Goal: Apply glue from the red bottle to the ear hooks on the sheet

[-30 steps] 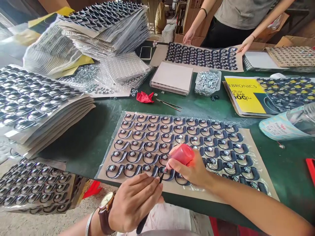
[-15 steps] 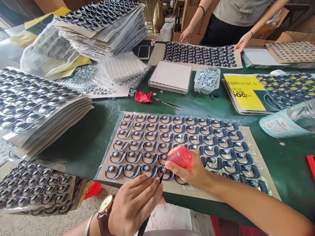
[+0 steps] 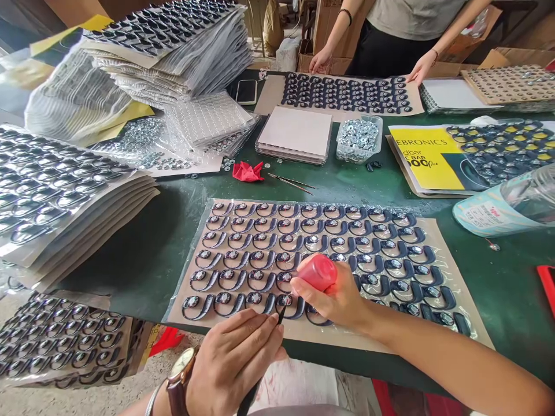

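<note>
My right hand (image 3: 342,300) is wrapped round a red squeeze bottle (image 3: 318,271), tilted with its nozzle end down toward the front row of parts. My left hand (image 3: 238,358) pinches a thin black pointed tool (image 3: 281,315). Its tip is at a curled dark part with a round shiny top (image 3: 284,300), close to the bottle's lower end; whether they touch it I cannot tell. Rows of such parts lie on a brown card sheet (image 3: 444,260) under clear film. My right hand and the bottle hide several of them.
Tweezers (image 3: 290,184) and a red scrap (image 3: 248,171) lie beyond the sheet. Farther back are a tub of metal pieces (image 3: 359,138) and a white card stack (image 3: 297,130). Layered stacks (image 3: 117,202) stand left, a bottle (image 3: 489,214) right. Another person's hands (image 3: 321,59) hold a sheet opposite.
The view has shifted slightly, so things on the table appear a little farther left. Both hands keep their holds, and the black tool's tip stays at the same front-row part.
</note>
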A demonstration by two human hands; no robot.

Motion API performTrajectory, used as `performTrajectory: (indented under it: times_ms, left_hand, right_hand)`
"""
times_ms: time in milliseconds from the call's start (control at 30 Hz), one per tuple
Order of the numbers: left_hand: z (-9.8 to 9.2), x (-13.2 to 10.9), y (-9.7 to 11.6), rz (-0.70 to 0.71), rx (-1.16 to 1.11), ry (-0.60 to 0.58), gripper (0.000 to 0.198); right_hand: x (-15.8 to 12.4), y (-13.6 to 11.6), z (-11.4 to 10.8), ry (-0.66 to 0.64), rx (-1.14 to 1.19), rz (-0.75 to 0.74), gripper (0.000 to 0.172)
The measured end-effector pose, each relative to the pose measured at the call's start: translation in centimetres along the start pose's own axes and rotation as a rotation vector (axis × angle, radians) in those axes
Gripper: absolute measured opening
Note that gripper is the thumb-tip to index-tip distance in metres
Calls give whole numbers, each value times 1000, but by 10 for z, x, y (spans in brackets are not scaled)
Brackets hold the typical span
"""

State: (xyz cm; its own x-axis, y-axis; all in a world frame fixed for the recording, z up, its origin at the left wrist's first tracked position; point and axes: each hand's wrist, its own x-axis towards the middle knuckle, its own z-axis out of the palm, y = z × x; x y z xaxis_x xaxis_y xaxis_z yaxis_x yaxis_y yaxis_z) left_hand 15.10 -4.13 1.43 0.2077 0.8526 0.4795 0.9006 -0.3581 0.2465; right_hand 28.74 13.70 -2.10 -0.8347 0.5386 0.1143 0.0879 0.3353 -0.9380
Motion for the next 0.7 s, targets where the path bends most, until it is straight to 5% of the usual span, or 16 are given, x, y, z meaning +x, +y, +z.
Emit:
performTrajectory:
  times_ms: [700]
  left_hand:
    - [0, 3, -4, -85, -140, 41, 21]
  right_hand:
    - [-1, -5, -3, -4, 57, 30, 24]
